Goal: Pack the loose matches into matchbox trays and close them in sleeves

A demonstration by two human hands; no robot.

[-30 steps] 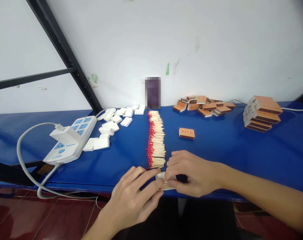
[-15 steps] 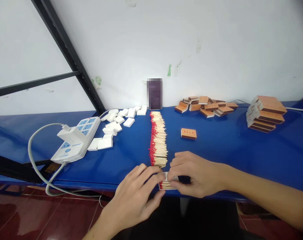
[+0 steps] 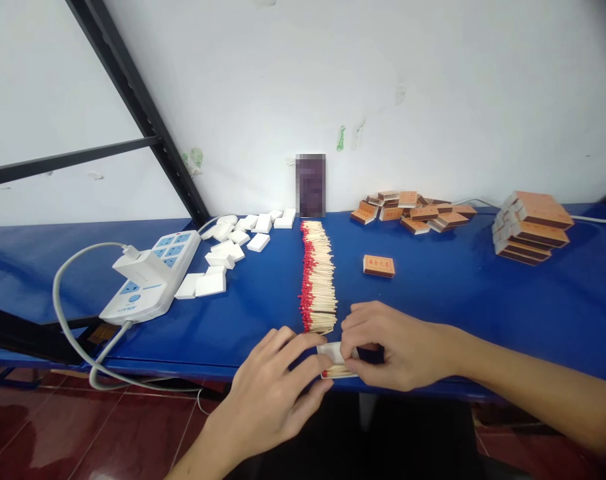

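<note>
My left hand (image 3: pixel 283 383) has its fingers curled around the left end of a small white matchbox tray (image 3: pixel 331 349) at the table's front edge. Inside, along the near side, lie some red-headed matches (image 3: pixel 337 371). My right hand (image 3: pixel 387 347) is closed, with thumb and forefinger pinched together over the tray's right part, at the matches; the fingertips hide part of them. Just beyond the tray, a long row of loose matches (image 3: pixel 320 280) runs away from me, red heads to the left. A single orange matchbox cover (image 3: pixel 379 266) rests beyond my right hand.
White trays (image 3: pixel 211 285) lie scattered at left, beside a white power strip (image 3: pixel 153 280) with a plug and looping cable. Orange matchboxes (image 3: pixel 423 213) are heaped at the back. More are stacked (image 3: pixel 533 227) at right. A dark pixelated panel (image 3: pixel 311 187) stands against the wall.
My right fingertips have shifted slightly right over the tray. More of the tray's white floor shows, and the visible matches form a narrower strip along its near side.
</note>
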